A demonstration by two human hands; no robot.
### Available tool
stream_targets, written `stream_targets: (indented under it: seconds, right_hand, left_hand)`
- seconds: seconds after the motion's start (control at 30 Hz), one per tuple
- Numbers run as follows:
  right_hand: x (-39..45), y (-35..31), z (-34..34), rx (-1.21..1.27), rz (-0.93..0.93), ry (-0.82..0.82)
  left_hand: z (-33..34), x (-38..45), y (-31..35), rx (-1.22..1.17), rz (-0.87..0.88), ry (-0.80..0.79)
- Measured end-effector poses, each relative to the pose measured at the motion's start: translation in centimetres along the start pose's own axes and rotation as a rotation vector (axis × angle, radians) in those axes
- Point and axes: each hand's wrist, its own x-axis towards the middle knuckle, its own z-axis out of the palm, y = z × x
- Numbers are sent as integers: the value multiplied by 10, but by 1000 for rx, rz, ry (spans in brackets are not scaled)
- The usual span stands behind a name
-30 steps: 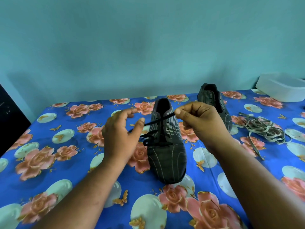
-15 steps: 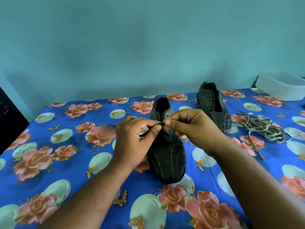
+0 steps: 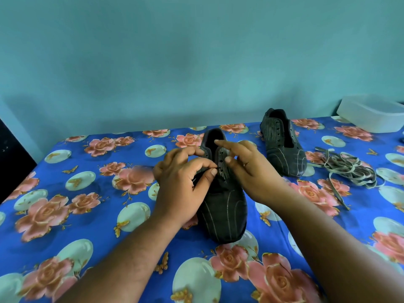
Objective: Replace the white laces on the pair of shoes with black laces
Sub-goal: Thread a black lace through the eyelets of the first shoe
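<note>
A dark striped shoe (image 3: 223,206) stands in the middle of the flowered blue cloth, toe toward me. My left hand (image 3: 181,180) pinches the tip of the black lace (image 3: 216,167) between thumb and forefinger at an eyelet on the shoe's left flap. My right hand (image 3: 247,169) rests on the right flap with its fingers spread and mostly straight, forefinger pointing over the shoe's opening. The rest of the black lace is hidden under my hands. The second dark shoe (image 3: 282,143) stands unlaced at the back right.
A tangle of pale removed laces (image 3: 347,169) lies on the cloth to the right of the second shoe. A white plastic tub (image 3: 371,112) sits at the far right against the teal wall. A dark object borders the bed at the left edge.
My hands have come together over the shoe from holding the lace stretched between them. My right hand has let go of the lace and spread its fingers; my left keeps the tip.
</note>
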Motion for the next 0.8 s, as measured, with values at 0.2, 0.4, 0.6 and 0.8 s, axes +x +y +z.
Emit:
stream_targets:
  seconds: [0.2,0.4,0.6,0.8]
  right_hand:
    - [-3,6,4,-257,-86,-27]
    - [-3,2,-1,-270,-67,17]
    - [-2,10,-7,-102,-52,6]
    - [-1,17,-9,-18,-51,-24]
  left_hand:
    - [4,-1,1,113,-49,-39]
    - [2,0,11,263,-54,16]
    - [5,1,18,383,-84,-50]
    - [11,1,16,322,-168,-132]
